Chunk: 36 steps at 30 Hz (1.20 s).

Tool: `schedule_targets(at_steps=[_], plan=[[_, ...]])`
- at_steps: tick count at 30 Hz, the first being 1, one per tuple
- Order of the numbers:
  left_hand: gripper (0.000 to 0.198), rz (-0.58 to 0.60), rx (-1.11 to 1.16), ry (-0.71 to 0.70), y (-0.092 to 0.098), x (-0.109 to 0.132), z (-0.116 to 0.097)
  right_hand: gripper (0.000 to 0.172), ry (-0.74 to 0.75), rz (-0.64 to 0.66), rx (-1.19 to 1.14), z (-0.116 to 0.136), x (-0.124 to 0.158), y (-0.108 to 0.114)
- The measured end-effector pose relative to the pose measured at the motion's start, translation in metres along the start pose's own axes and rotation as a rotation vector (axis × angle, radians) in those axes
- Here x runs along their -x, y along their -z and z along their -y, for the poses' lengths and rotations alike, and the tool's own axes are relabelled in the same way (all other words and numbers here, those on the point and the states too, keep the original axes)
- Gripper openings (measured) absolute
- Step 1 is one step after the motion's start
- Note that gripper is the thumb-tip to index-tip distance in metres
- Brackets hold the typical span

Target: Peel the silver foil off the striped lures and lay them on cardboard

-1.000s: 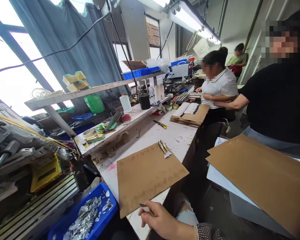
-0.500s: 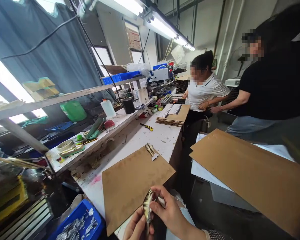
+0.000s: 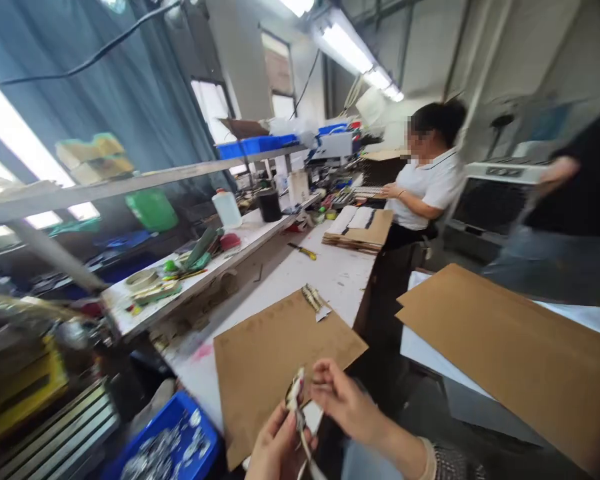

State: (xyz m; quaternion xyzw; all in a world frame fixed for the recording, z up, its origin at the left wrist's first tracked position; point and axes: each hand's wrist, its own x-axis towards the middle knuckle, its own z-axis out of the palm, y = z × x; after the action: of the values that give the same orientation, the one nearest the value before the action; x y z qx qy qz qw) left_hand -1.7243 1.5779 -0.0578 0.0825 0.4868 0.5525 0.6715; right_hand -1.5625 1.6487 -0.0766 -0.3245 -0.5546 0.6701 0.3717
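My left hand (image 3: 280, 433) grips a small fish-shaped lure (image 3: 296, 390) between thumb and fingers, its pale side now facing up, above the near edge of a brown cardboard sheet (image 3: 260, 360). A thin pale strip (image 3: 307, 450) hangs below the lure. My right hand (image 3: 347, 403) is just to the right, apart from the lure, with loosely bent fingers spread and slightly blurred. A white piece (image 3: 313, 417) shows between the hands. On the cardboard's far corner lie striped fish-shaped lures (image 3: 314, 300) with a white tail part.
A blue bin (image 3: 175, 433) of shiny foil scraps stands lower left. A yellow cutter (image 3: 303, 251) lies on the white workbench (image 3: 280, 280). Cardboard sheets (image 3: 505, 333) rest at the right. A seated person (image 3: 427, 180) and a standing person (image 3: 575, 180) are beyond.
My right hand has let go of the lure and moved slightly right. The lure has turned in my left hand. The standing person has moved right; the view has shifted left.
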Motion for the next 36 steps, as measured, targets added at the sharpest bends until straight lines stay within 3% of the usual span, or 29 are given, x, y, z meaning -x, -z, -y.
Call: schedule_targets(at_steps=[3, 6, 9, 16, 21, 30, 36], plan=[[0.048, 0.021, 0.065, -0.042, -0.011, 0.005, -0.017, 0.04, -0.084, 0.0, 0.161, -0.002, 0.001, 0.007], [0.046, 0.028, 0.123, -0.036, -0.01, 0.001, -0.024, 0.041, -0.114, 0.126, 0.307, 0.004, -0.003, 0.012], [0.043, 0.039, 0.162, -0.029, -0.002, -0.002, -0.02, 0.042, -0.068, 0.251, 0.387, 0.015, -0.01, 0.008], [0.042, 0.09, 0.144, -0.012, 0.004, 0.002, -0.013, 0.045, -0.086, 0.325, 0.517, 0.014, -0.024, -0.005], [0.032, 0.129, 0.185, -0.003, 0.004, 0.003, -0.013, 0.049, -0.137, 0.32, 0.483, 0.009, -0.024, -0.004], [0.027, 0.277, 0.165, 0.072, 0.0, 0.007, -0.011, 0.054, -0.374, 0.504, 0.186, 0.002, -0.021, 0.01], [0.029, 0.259, 0.131, 0.094, 0.0, 0.008, -0.008, 0.053, -0.359, 0.558, 0.182, 0.003, -0.017, 0.014]])
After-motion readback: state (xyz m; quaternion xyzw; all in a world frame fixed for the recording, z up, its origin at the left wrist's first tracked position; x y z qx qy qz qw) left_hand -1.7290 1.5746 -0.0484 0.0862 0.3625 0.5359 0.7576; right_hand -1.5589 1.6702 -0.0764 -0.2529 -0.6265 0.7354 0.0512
